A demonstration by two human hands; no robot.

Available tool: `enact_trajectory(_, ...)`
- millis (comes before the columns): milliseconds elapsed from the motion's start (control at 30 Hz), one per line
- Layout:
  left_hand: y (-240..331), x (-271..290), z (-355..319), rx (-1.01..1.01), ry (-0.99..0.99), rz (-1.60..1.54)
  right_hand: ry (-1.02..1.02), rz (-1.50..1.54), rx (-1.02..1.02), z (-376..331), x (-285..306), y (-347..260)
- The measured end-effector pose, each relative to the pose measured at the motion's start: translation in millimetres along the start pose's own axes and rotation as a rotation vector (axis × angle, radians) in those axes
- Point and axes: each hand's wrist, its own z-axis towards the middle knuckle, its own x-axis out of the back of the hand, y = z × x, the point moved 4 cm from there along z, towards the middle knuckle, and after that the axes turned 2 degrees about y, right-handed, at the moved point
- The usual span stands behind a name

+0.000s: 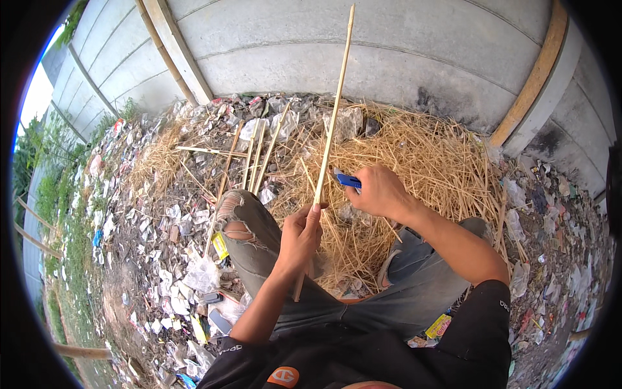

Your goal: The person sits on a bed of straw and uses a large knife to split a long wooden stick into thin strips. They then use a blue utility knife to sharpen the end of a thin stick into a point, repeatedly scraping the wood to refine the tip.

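Note:
My left hand [302,235] is closed around the lower part of a long, pale bamboo strip [334,117]. The strip slants up and away in front of me, its far tip standing before the grey wall and its short lower end poking out below my hand. In my right hand [381,193] is a blue utility knife [348,180], its short blade pointing left toward the strip. A small gap shows between blade and strip. Both my hands are above my bent legs.
A heap of thin shavings [414,155] lies ahead and between my legs. Several split strips [264,152] rest at the left front. Scattered litter [188,227] covers the ground around me. Behind it all stands a concrete panel wall [363,71] with a bamboo pole [534,78] leaning at the right.

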Motion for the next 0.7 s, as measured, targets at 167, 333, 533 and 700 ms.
enact_trajectory(167, 3.2, -14.7, 7.7, -0.045, -0.021, 0.023, -0.025, 0.029, 0.053, -11.4, -18.2, 8.5)
enact_trajectory(333, 0.1, -20.3, 10.0, -0.038, 0.01, 0.102, -0.153, 0.053, -0.067, -9.8, -20.4, 7.7)
enact_trajectory(533, 0.5, -22.9, 14.0, -0.108, 0.088, 0.368, -0.022, -0.105, -0.11, 8.3, -16.2, 18.7)
enact_trajectory(700, -4.1, -19.1, 24.1, -0.115, 0.111, 0.434, 0.074, -0.275, -0.027, 26.9, -35.5, 36.2)
